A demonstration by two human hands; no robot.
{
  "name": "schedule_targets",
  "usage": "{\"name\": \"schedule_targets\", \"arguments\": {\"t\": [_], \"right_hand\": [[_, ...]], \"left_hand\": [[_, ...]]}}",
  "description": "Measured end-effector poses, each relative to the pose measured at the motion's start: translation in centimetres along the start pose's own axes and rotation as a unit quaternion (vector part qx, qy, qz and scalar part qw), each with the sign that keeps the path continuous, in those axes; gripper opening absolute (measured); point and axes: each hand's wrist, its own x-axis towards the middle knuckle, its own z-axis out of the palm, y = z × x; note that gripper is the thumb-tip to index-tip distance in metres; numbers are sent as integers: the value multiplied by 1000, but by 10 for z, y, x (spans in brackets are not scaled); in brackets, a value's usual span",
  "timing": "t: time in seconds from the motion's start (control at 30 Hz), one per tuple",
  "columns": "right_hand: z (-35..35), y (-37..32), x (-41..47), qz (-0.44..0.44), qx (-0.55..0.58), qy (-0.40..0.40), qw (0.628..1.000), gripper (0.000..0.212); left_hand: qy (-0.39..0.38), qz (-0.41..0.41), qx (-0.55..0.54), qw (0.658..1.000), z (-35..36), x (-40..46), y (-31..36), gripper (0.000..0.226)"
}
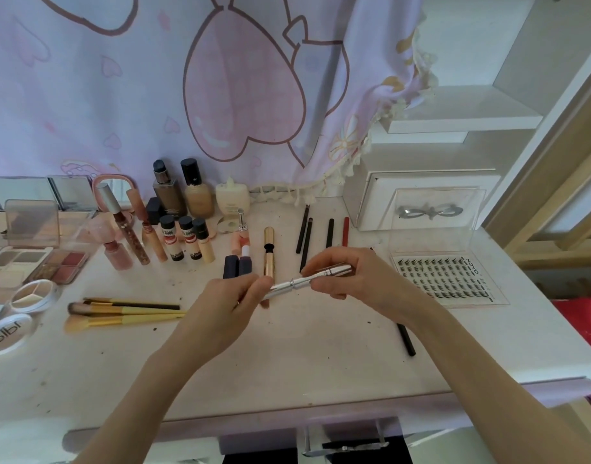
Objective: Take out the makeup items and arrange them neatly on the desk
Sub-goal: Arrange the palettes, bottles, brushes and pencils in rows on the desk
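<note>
- The left hand [232,296] and the right hand [347,279] hold 1 silver tube [307,279] together, above the middle of the white desk [287,363].
- The left fingers are curled around the lower end of the tube; the right fingers pinch its upper end, so both grips are closed on it.
- The tube lies tilted, its right end higher.
- Just behind the hands a gold tube [269,252] lies on the desk, and 4 thin pencils [321,236] lie side by side near it.
- On the left lie 3 brushes with yellow handles [120,313], close together.
- An open lash tray [444,276] lies on the right, and a black pencil [406,339] is partly hidden under the right forearm.
</note>
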Motion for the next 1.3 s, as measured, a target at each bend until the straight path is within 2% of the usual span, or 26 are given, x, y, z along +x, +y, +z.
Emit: {"name": "schedule_targets", "arguments": {"t": [0.07, 0.13, 0.23, 0.33, 0.5, 0.63, 0.73, 0.83, 0.93, 1.0, 1.1, 1.23, 1.3], "right_hand": [[1, 3, 1, 0, 45, 17, 999, 12], [4, 6, 3, 24, 116, 25, 993, 8], [9, 8, 7, 91, 181, 24, 979, 25], [9, 11, 6, 120, 134, 31, 983, 26], [1, 13, -1, 59, 77, 49, 994, 6], [3, 13, -2, 70, -51, -10, 996, 8], [12, 15, 0, 75, -54, -37, 995, 9], [18, 17, 6, 78, -74, -3, 994, 10], [21, 19, 12, 103, -18, 19, 994, 8], [21, 20, 17, 130, 23, 49, 990, 5], [20, 19, 31, 163, 3, 110, 980, 4], [27, 20, 52, 175, -106, 147, 968, 16], [33, 21, 60, 172, -164, 156, 959, 25]], "left_hand": [[-15, -1, -34, 999, -1, -2, 0, 14], [-4, 4, -47, 999, 1, -4, 0, 21], [27, 11, -38, 999, 3, -3, 1, 13], [22, -8, -14, 1000, 3, -3, -1, 15], [104, -75, -66, 989, -3, -2, -6, 32], [108, -65, -125, 984, -8, 11, -7, 8], [103, -71, -174, 977, -11, 28, -2, 12], [85, -50, -179, 979, -13, 44, 5, 7], [90, -53, -173, 979, -10, 57, 7, 23], [119, -78, -151, 978, -6, 59, 5, 31], [141, -81, -59, 985, 5, 43, -2, 34], [77, -7, 117, 990, 30, -4, -12, 51], [41, -5, 189, 981, 39, -24, -14, 57]]}}
